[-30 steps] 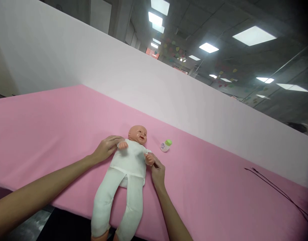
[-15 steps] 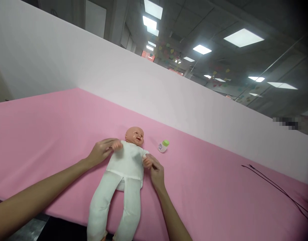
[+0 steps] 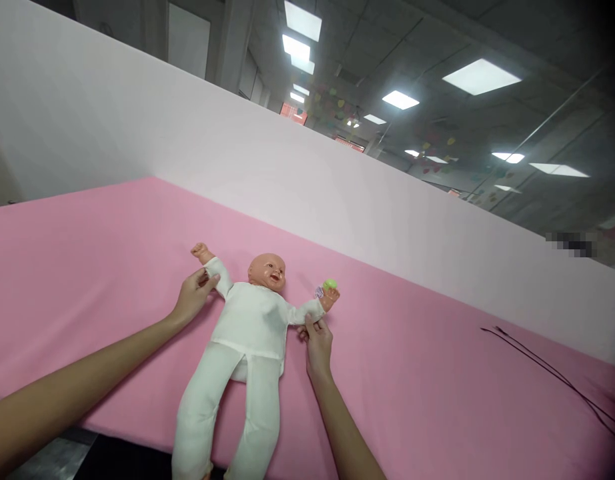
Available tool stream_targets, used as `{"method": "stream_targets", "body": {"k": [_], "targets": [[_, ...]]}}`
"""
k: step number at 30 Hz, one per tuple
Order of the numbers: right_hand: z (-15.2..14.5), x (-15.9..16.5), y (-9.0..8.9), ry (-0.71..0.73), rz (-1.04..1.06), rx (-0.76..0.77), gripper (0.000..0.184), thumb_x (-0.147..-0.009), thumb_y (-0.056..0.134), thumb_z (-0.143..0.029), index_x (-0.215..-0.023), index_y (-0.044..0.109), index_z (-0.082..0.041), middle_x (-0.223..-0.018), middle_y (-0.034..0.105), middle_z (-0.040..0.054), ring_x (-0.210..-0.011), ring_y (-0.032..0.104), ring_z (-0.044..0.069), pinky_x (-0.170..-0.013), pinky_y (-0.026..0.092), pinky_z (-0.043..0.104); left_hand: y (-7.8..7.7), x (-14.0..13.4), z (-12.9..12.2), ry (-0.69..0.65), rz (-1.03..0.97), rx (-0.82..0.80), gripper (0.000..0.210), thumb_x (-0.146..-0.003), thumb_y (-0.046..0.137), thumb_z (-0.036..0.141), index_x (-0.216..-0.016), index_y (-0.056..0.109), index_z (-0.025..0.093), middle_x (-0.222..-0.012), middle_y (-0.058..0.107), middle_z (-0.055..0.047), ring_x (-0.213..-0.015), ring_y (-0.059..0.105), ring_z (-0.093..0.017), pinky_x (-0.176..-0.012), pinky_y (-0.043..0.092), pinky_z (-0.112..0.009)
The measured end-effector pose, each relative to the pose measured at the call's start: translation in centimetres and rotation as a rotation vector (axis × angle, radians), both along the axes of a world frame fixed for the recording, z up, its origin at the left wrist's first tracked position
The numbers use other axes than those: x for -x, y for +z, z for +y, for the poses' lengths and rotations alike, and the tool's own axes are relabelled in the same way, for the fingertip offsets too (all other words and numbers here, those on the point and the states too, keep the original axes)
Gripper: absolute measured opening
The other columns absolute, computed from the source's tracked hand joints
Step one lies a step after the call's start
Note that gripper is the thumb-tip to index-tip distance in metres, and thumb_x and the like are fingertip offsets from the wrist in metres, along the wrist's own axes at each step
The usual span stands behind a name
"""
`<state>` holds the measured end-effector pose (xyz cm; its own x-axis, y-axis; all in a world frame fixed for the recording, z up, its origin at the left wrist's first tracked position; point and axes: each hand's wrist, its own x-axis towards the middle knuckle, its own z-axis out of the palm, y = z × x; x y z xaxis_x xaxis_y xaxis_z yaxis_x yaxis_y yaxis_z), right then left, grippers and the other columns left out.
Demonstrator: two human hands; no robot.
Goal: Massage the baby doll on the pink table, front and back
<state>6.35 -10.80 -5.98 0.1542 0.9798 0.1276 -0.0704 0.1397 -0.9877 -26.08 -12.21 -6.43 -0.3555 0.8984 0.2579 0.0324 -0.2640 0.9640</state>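
A bald baby doll in white cloth garments lay face up on a flat pink table. The right hand and left hand each gripped a sleeve, fingers closed. Beyond was a partly hidden green-capped bottle, then a white partition.

Table, pink surface. Doll on its back, legs reaching the near edge. Green-capped bottle toward the far edge, partly hidden. Dark cable strands farther right, running beside the far edge.
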Motion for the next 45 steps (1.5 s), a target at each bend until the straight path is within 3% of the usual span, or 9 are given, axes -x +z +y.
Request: {"method": "stream_targets", "body": {"k": [7,16,20,23,29,33,36,40,45], "targets": [[-0.2,-0.1,0.3,0.010,-0.066,-0.061,0.030,-0.079,0.080,-0.045,-0.088,0.074,-0.017,-0.062,0.069,0.0015,-0.055,0.058,0.015,-0.054,0.048,0.028,-0.1,0.1,-0.3,0.000,0.220,-0.109,0.027,-0.096,0.063,0.044,-0.094,0.068,0.018,-0.088,0.072,-0.005,-0.080,0.067,-0.022,-0.075,0.054,-0.034],[-0.9,0.1,-0.8,0.375,-0.550,-0.523,0.052,-0.084,0.051,-0.013,-0.121,0.078,-0.036,-0.135,0.071,0.0009,-0.124,0.068,0.023,-0.107,0.055,0.043,-0.5,-0.5,-0.9,-0.211,0.924,-0.637,0.040,-0.104,0.046,0.015,-0.129,0.071,0.032,-0.131,0.073,-0.005,-0.126,0.061,-0.024,-0.099,0.055,-0.042],[-0.7,0.4,-0.6,0.255,-0.415,-0.364,0.040,-0.084,0.059,-0.021,-0.116,0.081,-0.030,-0.127,0.075,0.0043,-0.121,0.069,0.026,-0.104,0.056,0.045,-0.5,-0.6,-0.9,-0.150,0.777,-0.462,0.032,-0.102,0.050,0.022,-0.126,0.071,0.028,-0.126,0.074,-0.007,-0.118,0.065,-0.026,-0.097,0.054,-0.042],[-0.3,0.3,-0.3,0.107,-0.197,-0.124,0.021,-0.083,0.071,-0.034,-0.094,0.081,-0.021,-0.083,0.078,0.0055,-0.076,0.072,0.022,-0.069,0.059,0.034,-0.2,-0.4,-0.6,-0.046,0.440,-0.199,0.023,-0.099,0.055,0.036,-0.108,0.070,0.021,-0.103,0.076,-0.007,-0.092,0.070,-0.024,-0.080,0.057,-0.036],[0.6,-1.0,0.2,-0.018,0.130,0.090,0.043,-0.065,0.090,-0.053,-0.077,0.071,-0.017,-0.059,0.063,0.0001,-0.053,0.052,0.013,-0.050,0.043,0.025,0.4,0.4,0.0,0.010,-0.082,0.090,0.049,-0.082,0.072,0.063,-0.093,0.065,0.016,-0.083,0.069,-0.005,-0.071,0.064,-0.021,-0.064,0.053,-0.032],[0.3,-1.0,0.4,0.046,-0.005,0.008,0.033,-0.068,0.089,-0.044,-0.080,0.077,-0.016,-0.064,0.070,0.0020,-0.057,0.058,0.015,-0.057,0.049,0.028,0.5,0.0,-0.6,-0.001,0.089,-0.047,0.032,-0.093,0.064,0.048,-0.097,0.067,0.017,-0.092,0.072,-0.006,-0.082,0.067,-0.023,-0.075,0.054,-0.034],[-0.2,-0.5,0.3,0.214,-0.233,-0.159,0.019,-0.078,0.077,-0.033,-0.091,0.083,-0.021,-0.097,0.081,0.0077,-0.092,0.073,0.026,-0.086,0.059,0.040,0.3,-0.5,-1.2,-0.069,0.416,-0.223,0.023,-0.099,0.055,0.034,-0.107,0.072,0.019,-0.108,0.075,-0.008,-0.098,0.068,-0.025,-0.086,0.055,-0.039],[-0.8,-0.2,0.0,0.432,-0.484,-0.380,0.039,-0.088,0.058,-0.021,-0.118,0.080,-0.033,-0.136,0.071,0.0033,-0.127,0.066,0.027,-0.111,0.051,0.048,-0.1,-0.8,-1.5,-0.252,0.788,-0.489,0.037,-0.102,0.046,0.019,-0.125,0.073,0.029,-0.131,0.072,-0.006,-0.127,0.060,-0.026,-0.105,0.050,-0.046],[-1.3,-0.1,0.2,0.392,-0.587,-0.435,0.052,-0.086,0.070,-0.022,-0.137,0.067,-0.030,-0.142,0.066,0.0083,-0.133,0.061,0.029,-0.112,0.051,0.049,-0.2,-0.8,-1.7,-0.102,0.716,-0.363,0.040,-0.099,0.054,0.025,-0.136,0.066,0.029,-0.131,0.072,-0.007,-0.123,0.063,-0.028,-0.104,0.053,-0.047]]}}
